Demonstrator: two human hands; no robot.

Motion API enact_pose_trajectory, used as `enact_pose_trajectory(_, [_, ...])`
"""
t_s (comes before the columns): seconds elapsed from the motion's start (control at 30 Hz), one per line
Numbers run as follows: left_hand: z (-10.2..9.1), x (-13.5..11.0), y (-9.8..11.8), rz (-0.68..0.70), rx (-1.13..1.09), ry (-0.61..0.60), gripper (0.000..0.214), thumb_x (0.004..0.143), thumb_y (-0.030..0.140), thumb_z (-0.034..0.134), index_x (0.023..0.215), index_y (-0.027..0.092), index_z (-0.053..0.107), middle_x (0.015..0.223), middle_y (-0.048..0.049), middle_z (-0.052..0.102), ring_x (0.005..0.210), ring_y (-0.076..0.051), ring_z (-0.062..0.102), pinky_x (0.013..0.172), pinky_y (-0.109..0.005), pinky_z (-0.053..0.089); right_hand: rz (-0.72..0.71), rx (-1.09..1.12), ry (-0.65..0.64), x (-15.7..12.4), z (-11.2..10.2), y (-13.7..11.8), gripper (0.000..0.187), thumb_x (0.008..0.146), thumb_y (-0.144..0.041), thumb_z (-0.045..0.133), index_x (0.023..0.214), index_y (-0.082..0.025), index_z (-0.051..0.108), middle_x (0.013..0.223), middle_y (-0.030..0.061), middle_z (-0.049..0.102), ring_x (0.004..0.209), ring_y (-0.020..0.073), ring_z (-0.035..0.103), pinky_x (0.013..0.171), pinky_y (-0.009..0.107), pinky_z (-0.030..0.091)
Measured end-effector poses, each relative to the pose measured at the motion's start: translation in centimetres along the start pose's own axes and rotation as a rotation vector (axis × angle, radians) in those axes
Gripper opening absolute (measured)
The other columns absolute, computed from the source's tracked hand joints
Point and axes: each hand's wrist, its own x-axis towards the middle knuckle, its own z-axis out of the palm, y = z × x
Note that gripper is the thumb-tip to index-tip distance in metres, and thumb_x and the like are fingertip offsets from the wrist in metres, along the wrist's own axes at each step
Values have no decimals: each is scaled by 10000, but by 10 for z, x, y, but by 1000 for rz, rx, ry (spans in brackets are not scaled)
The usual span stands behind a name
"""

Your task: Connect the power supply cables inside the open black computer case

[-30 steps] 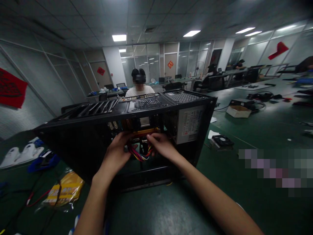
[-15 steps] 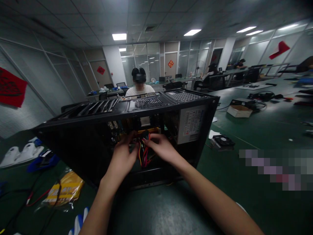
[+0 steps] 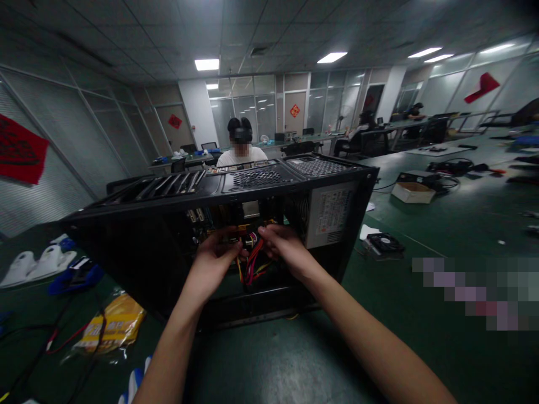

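A black computer case [image 3: 177,205] lies in front of me with its side open. Inside it hangs a bundle of red, yellow and black power cables [image 3: 252,262]. My left hand [image 3: 215,255] pinches some of the wires from the left, thumb against fingers. From the other side, my right hand [image 3: 286,248] has thumb and fingers closed on the red strands near their upper end. The connector between the hands is too dark to make out. A power supply [image 3: 330,216] with a white label sits right of my right hand, in the case's upper corner.
A CPU cooler fan [image 3: 385,244] and a small open cardboard box [image 3: 412,192] are on the green table to the right. At left lie a yellow packet [image 3: 113,322], loose black cables and white-and-blue items. A person in white [image 3: 241,154] sits beyond the case.
My hands have drawn slightly apart, the right one shifting right and the left fingers closing into a pinch. More of the wires shows between them. The case stays in place.
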Motion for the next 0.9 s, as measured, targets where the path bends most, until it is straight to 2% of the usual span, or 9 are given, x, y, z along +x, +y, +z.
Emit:
enact_pose_trajectory(0.1, [0,0,1,-1,-11,32,447,732,391,699,1080,161,538,772,-24,741,749,-224,735,736,-336,576,-33,5,37,2,-1,4,390,780,-553,595,646,-201,496,542,-48,421,469,90,383,454,225,268])
enact_pose_trajectory(0.27, [-2,1,-4,1,133,33,298,762,399,660,948,189,558,769,-19,742,754,-218,729,711,-311,549,-155,-122,84,0,4,7,363,846,-496,549,640,-206,479,555,-42,435,522,110,428,516,237,328])
enact_pose_trajectory(0.43, [-5,3,-8,-6,327,-47,284,802,438,606,871,169,666,733,-33,740,707,-222,702,658,-293,502,-264,-235,112,-5,6,7,330,897,-464,521,701,-199,528,642,-22,501,628,130,475,589,236,357])
enact_pose_trajectory(0.6, [-3,0,-5,117,412,-118,392,902,438,476,679,183,672,721,-19,735,734,-209,679,733,-286,478,-295,-276,80,-4,5,12,296,916,-413,517,725,-190,559,672,-17,536,657,132,490,612,236,358])
enact_pose_trajectory(0.7, [0,-3,-2,158,375,-129,372,906,406,485,688,181,684,759,-11,748,782,-210,682,767,-276,482,-289,-277,80,-2,6,14,286,913,-398,515,723,-189,558,678,-13,542,667,135,495,618,239,360])
enact_pose_trajectory(0.9, [0,-9,3,197,415,-95,280,889,363,547,875,203,776,943,-10,781,909,-232,697,803,-286,490,-303,-255,122,2,5,18,323,891,-441,521,683,-194,518,633,-27,495,618,130,457,601,247,346])
